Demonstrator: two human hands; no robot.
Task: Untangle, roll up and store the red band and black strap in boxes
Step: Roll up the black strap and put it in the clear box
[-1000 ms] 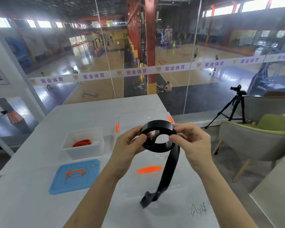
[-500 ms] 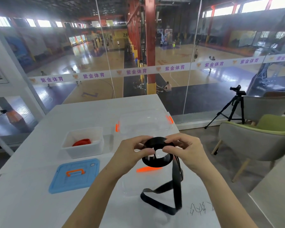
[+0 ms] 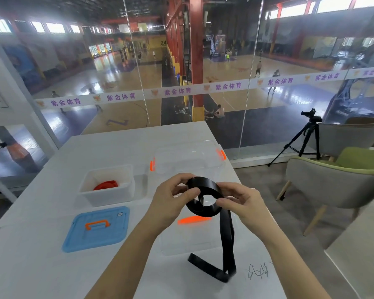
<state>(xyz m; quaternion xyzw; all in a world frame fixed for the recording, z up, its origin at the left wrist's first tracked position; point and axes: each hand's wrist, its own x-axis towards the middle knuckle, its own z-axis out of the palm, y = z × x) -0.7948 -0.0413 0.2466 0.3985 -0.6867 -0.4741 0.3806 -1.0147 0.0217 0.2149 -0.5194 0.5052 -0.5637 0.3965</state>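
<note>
Head view: both hands raised over the table (image 3: 41, 266), nearer me than the clear box (image 3: 190, 156).
Left hand (image 3: 171, 203): thumb and curled fingers pinch the left rim of the coil.
Right hand (image 3: 244, 203): fingers curled round the coil's right rim, gripping it.
Black strap (image 3: 203, 185): flat, glossy, smooth; mostly wound into a hollow ring held between my hands. Its loose tail hangs from the ring's right side to the tabletop and folds back in one flat bend, nearer me than the clear box.
Red band (image 3: 105, 184): rolled, lying in the white box (image 3: 108, 197), just left of the clear box.
Clear box: see-through plastic, rounded corners, orange latches at both ends.
Clear lid (image 3: 192, 240): flat, transparent, orange handle; directly nearer me than the clear box, under my hands.
Blue lid (image 3: 99, 229): matte, rounded rectangle, orange handle; left of the clear box and nearer me.
Surface: white, smooth, pen scribble (image 3: 259, 272) by the strap's tail.
Room: glass wall beyond the clear box, sports courts below; tripod (image 3: 309, 134) and grey-green chair (image 3: 333, 186) to its right.
</note>
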